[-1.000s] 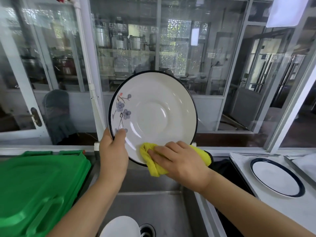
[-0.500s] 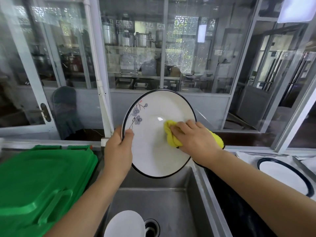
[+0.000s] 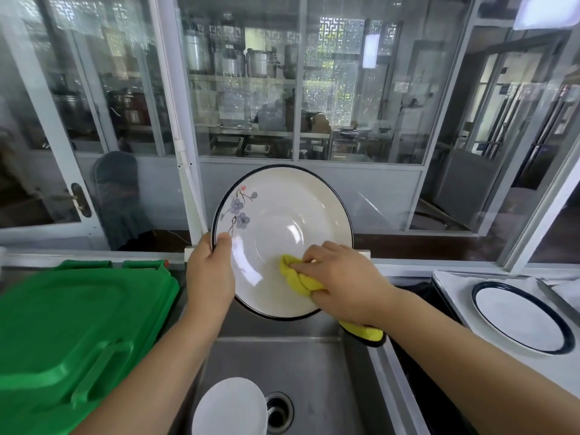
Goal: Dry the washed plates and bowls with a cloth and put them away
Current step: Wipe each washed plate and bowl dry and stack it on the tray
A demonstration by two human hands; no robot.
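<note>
A white deep plate point(image 3: 282, 221) with a black rim and purple flowers stands tilted upright above the steel sink point(image 3: 314, 372). My left hand point(image 3: 210, 274) grips its left rim, thumb on the inside. My right hand point(image 3: 339, 277) holds a yellow cloth point(image 3: 293, 277) bunched under the fingers and presses it against the plate's lower inside. A second black-rimmed plate point(image 3: 518, 315) lies flat on a white tray point(image 3: 452, 287) at the right. A white dish point(image 3: 229, 406) sits in the sink beside the drain.
A green plastic lid or crate point(image 3: 69, 334) fills the counter at the left. Glass partition panels point(image 3: 251, 89) rise directly behind the sink. The drain point(image 3: 277, 409) is at the sink's bottom. A dark gap runs between sink and tray.
My right hand has slid the yellow cloth from the plate's middle down to its lower inside. The plate has turned to face me more squarely. My left hand keeps its grip.
</note>
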